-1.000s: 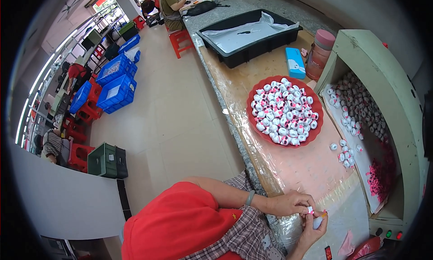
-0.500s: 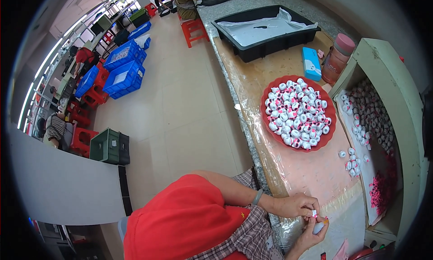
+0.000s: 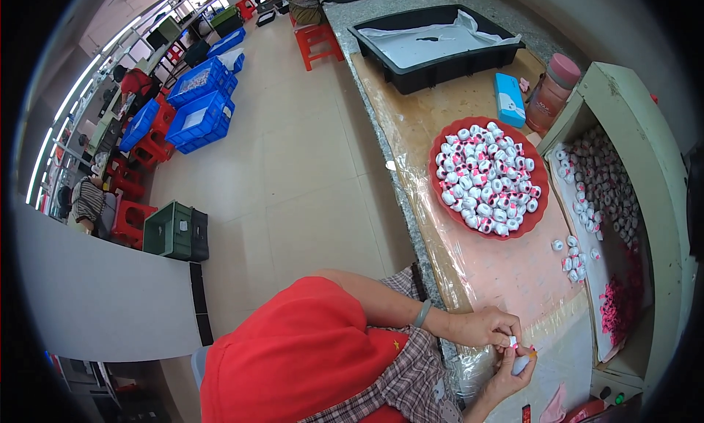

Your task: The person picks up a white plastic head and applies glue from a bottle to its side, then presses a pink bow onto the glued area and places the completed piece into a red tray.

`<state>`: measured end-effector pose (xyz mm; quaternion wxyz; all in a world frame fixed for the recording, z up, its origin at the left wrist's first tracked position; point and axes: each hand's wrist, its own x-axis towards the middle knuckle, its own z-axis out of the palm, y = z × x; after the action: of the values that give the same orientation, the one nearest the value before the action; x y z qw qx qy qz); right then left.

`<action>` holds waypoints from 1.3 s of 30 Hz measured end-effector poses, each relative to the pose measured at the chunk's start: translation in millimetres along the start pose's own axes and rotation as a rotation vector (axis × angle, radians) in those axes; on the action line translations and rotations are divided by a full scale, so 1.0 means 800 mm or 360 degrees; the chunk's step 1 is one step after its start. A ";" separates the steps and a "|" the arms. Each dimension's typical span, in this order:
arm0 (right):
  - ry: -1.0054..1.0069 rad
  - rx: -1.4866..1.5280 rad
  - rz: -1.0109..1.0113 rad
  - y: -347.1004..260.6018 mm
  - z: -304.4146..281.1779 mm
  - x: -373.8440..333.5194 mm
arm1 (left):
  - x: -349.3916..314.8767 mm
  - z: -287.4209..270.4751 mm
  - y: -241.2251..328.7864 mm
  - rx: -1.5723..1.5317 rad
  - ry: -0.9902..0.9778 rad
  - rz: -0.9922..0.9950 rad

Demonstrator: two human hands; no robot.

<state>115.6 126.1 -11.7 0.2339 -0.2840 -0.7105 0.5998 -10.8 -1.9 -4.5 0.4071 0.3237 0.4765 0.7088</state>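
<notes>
Taking the two hands as the centre of my dial, I saw at twelve o'clock a red bowl [image 3: 540, 209] with a scalloped rim, heaped with small rounded white pieces [image 3: 484, 177] marked in pink and dark. Beyond it, toward half past eleven, sat a black tray [image 3: 455, 72], straight-walled and lined with a creased white sheet [image 3: 440, 47]. At one o'clock stood a pale green cabinet [image 3: 623, 93], open-fronted, holding a shadowed pile [image 3: 605, 173] of similar pieces and bright pink bits [image 3: 616, 305]; a loose cluster [image 3: 574, 261] lay just outside. Blue crates [image 3: 209, 133] stood on the smooth tiled floor [image 3: 301, 181] at ten. The counter [image 3: 491, 280] had a speckled stone edge and shiny clear film [image 3: 438, 236]. The left hand [image 3: 485, 329] was nearly closed, thumb and fingers pinching a tiny white-and-pink piece [image 3: 512, 342] at dial centre, over the counter. Just beside it, the right hand [image 3: 513, 375] was curled around a pale rounded item [image 3: 520, 364] whose kind I could not tell from my remote seat.
</notes>
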 end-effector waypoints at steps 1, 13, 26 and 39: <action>-0.0006 -0.0001 -0.0003 -0.004 0.002 -0.001 | 0.000 0.000 -0.002 -0.0025 -0.0012 -0.0008; -0.0083 -0.0067 0.0053 -0.042 -0.002 0.004 | -0.005 -0.003 0.006 -0.0508 -0.0160 -0.0150; -0.0249 0.0774 0.0300 -0.055 -0.024 0.006 | 0.001 0.009 0.016 -0.0782 -0.0032 -0.0379; -0.0095 0.0652 0.0364 -0.046 -0.043 -0.002 | 0.002 -0.020 0.020 -0.0694 0.0034 -0.0196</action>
<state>135.4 144.9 30.5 0.1960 -0.2912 -0.5438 0.7623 -29.6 -10.4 5.0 0.5049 0.1908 0.3350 0.7723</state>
